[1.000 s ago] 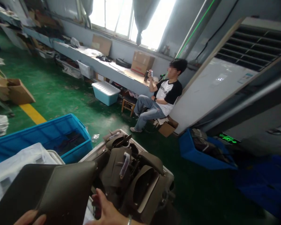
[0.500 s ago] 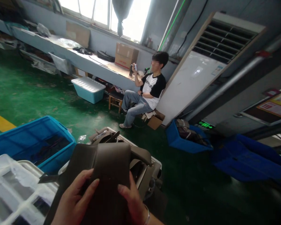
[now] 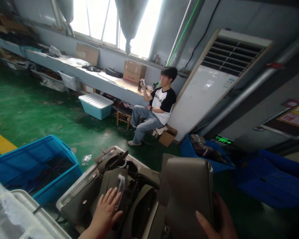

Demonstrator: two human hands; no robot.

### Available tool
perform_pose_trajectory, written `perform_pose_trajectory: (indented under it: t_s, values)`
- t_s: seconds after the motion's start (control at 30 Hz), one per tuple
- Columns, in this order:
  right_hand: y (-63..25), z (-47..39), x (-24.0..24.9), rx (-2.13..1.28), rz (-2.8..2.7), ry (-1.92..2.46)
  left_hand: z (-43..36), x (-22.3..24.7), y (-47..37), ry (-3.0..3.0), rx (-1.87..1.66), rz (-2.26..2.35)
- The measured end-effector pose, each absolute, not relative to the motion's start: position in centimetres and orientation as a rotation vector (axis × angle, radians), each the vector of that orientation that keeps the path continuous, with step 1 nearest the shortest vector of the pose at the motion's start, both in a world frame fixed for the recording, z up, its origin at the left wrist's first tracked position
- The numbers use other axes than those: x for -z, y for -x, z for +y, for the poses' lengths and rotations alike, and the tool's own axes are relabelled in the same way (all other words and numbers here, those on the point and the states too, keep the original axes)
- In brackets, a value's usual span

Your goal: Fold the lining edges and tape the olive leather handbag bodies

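A dark olive-brown bag (image 3: 186, 192) is held upright by my right hand (image 3: 216, 215), thumb on its front face and fingers behind its right side. My left hand (image 3: 108, 207) is spread flat on similar bags (image 3: 107, 182) heaped in a pale crate (image 3: 86, 181). Its fingertips lie beside a clear-wrapped metal fitting (image 3: 121, 186) on one of them. Part of the heap is hidden behind the held bag.
A blue crate (image 3: 72, 159) with dark material stands left, beside a white plastic-covered container (image 3: 5, 212). More blue bins (image 3: 271, 179) stand at right. A person (image 3: 161, 103) sits by the long bench (image 3: 109, 81), near a tall air conditioner (image 3: 204, 89).
My left hand has let go of the bag and come down on the heap in the crate. My right hand has carried the bag to the right, uncovering more bags.
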State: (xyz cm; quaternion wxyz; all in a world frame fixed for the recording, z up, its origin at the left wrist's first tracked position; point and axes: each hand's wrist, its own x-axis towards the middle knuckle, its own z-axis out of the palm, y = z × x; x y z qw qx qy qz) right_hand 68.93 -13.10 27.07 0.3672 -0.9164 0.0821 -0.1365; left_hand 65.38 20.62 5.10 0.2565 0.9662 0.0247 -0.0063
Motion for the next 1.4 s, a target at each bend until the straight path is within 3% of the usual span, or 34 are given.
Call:
perform_pose_trajectory:
  t_s: [0.07,0.2,0.57,0.97,1.1,1.27,1.4]
  values:
    - [-69.6,-12.8,-27.2,0.437,0.186,2.467,21.5,-1.4,-64.9,-2.619,0.207,0.156]
    - [-71.4,-11.7,-26.8,0.559,-0.038,2.644,23.3,2.4,-63.3,-2.477,0.227,0.327]
    - [-78.1,-3.3,-24.9,0.710,-0.648,2.531,25.5,4.2,-62.0,-2.431,0.248,0.470]
    - [-83.1,4.2,-23.2,0.735,-1.018,2.471,39.6,7.9,-64.0,-2.500,0.352,0.928]
    - [-83.9,9.0,-23.4,0.735,-1.315,2.364,40.3,10.5,-66.1,-2.378,0.491,0.942]
    - [-83.7,19.2,-23.4,0.542,-1.844,2.142,36.8,11.2,-65.1,-2.343,0.459,0.962]
    - [-82.1,27.6,-19.7,0.175,-2.206,2.016,35.3,10.3,-63.5,-2.367,0.394,0.960]
